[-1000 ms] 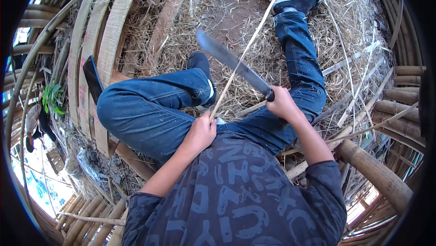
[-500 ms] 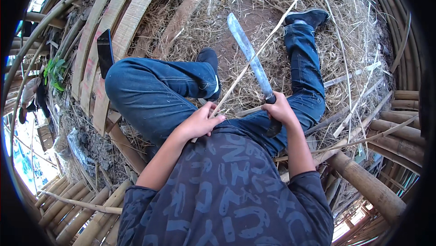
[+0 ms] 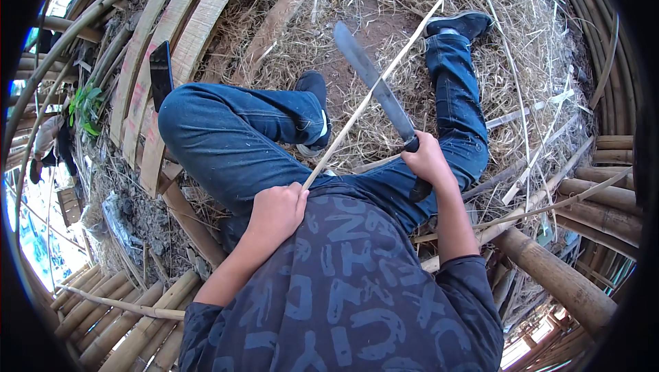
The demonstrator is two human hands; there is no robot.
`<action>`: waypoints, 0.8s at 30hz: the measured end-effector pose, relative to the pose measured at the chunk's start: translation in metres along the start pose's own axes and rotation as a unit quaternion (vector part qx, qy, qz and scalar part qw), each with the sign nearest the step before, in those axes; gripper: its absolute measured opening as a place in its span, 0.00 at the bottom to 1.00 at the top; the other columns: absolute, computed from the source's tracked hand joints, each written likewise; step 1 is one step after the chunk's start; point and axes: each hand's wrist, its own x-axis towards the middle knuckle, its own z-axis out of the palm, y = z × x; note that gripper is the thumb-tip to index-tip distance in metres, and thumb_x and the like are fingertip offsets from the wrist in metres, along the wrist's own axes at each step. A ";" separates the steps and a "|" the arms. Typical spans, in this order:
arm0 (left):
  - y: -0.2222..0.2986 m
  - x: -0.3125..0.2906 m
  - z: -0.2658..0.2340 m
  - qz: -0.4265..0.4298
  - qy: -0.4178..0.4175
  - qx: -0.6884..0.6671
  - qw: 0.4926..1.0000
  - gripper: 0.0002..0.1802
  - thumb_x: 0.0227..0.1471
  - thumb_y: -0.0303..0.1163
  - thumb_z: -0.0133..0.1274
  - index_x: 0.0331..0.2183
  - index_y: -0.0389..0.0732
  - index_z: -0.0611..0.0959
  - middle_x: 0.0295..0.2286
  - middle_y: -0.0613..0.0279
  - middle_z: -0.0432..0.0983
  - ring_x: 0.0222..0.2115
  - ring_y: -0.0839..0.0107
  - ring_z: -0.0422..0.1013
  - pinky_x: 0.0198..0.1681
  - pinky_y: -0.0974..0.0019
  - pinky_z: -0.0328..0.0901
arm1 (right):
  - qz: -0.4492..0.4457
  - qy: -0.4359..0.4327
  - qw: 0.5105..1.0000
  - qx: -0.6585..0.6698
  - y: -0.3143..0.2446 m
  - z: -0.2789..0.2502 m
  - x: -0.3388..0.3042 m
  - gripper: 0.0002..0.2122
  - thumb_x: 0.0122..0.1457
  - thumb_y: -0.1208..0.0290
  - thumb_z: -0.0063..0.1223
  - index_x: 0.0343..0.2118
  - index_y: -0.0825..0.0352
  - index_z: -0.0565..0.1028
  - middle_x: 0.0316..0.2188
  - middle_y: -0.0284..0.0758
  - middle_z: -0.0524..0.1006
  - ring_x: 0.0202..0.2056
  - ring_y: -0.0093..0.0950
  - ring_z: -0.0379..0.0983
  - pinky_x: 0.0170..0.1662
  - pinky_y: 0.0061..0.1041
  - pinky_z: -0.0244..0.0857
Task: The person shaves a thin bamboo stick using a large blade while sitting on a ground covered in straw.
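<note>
My left hand [image 3: 278, 213] rests against the front of my shirt, closed round the near end of a long, thin, pale bamboo strip [image 3: 350, 125]. From there the strip slants away to the upper right, over the straw-covered ground. Held by its dark handle in my right hand [image 3: 427, 160], a machete [image 3: 395, 109] points up and to the left, above my right thigh. Its broad grey blade crosses the strip near the blade's middle. Whether the two touch there, I cannot tell. The lower end of the handle sticks out below my right hand.
Dry shavings [image 3: 384, 1] cover the ground between my legs. Pale wooden slats [image 3: 175, 56] lie at the left, with a dark phone [image 3: 160, 73] upright by my left knee. Bamboo poles [image 3: 556, 276] stand at the right, and more bamboo [image 3: 130, 317] lies at the lower left.
My left hand has shifted down and left toward my body, its fingers now wrapped over the strip. The strip has slid slightly toward me. The machete's blade has turned and its tip moved left.
</note>
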 end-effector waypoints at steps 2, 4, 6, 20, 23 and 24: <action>-0.002 0.000 0.003 0.007 0.014 0.020 1.000 0.15 0.55 0.37 0.52 0.22 0.37 0.77 0.18 0.50 0.75 0.21 0.50 0.73 0.25 0.51 0.66 | -0.009 -0.019 0.999 -0.032 -0.008 -0.008 -0.003 0.12 0.42 0.75 0.57 0.30 0.77 0.75 0.22 0.49 0.77 0.28 0.39 0.77 0.36 0.34 0.68; -0.006 0.002 0.007 0.081 0.051 0.035 0.995 0.12 0.54 0.34 0.52 0.22 0.39 0.78 0.16 0.54 0.75 0.18 0.56 0.74 0.23 0.57 0.67 | 0.006 -0.061 0.998 -0.017 -0.011 -0.022 -0.003 0.11 0.43 0.76 0.56 0.30 0.77 0.74 0.20 0.47 0.76 0.23 0.35 0.76 0.30 0.33 0.68; -0.001 -0.001 0.007 0.084 0.063 0.032 0.994 0.11 0.53 0.34 0.53 0.22 0.39 0.78 0.15 0.54 0.75 0.18 0.57 0.74 0.23 0.58 0.67 | 0.051 -0.107 0.993 0.026 -0.015 -0.033 -0.002 0.09 0.44 0.78 0.55 0.29 0.76 0.74 0.17 0.41 0.74 0.18 0.28 0.72 0.23 0.30 0.66; 0.011 -0.019 0.008 0.075 0.197 -0.015 0.977 0.08 0.48 0.31 0.57 0.21 0.41 0.77 0.14 0.58 0.70 0.16 0.59 0.71 0.21 0.57 0.63 | 0.056 -0.167 0.980 0.091 -0.006 -0.046 -0.007 0.08 0.44 0.80 0.56 0.28 0.76 0.72 0.15 0.36 0.72 0.16 0.24 0.70 0.20 0.27 0.65; 0.015 -0.016 0.008 0.099 0.207 0.006 0.973 0.08 0.49 0.32 0.56 0.21 0.42 0.76 0.15 0.60 0.72 0.18 0.61 0.72 0.23 0.58 0.65 | 0.050 -0.169 0.979 0.099 -0.001 -0.046 -0.005 0.08 0.44 0.81 0.56 0.29 0.74 0.71 0.15 0.33 0.71 0.15 0.21 0.69 0.18 0.25 0.64; 0.016 -0.017 0.008 0.096 0.213 0.009 0.972 0.08 0.49 0.32 0.56 0.21 0.42 0.76 0.15 0.60 0.72 0.18 0.61 0.72 0.24 0.58 0.65 | 0.035 -0.142 0.987 0.069 -0.001 -0.045 -0.004 0.08 0.44 0.81 0.56 0.29 0.75 0.71 0.15 0.33 0.71 0.15 0.22 0.69 0.18 0.25 0.64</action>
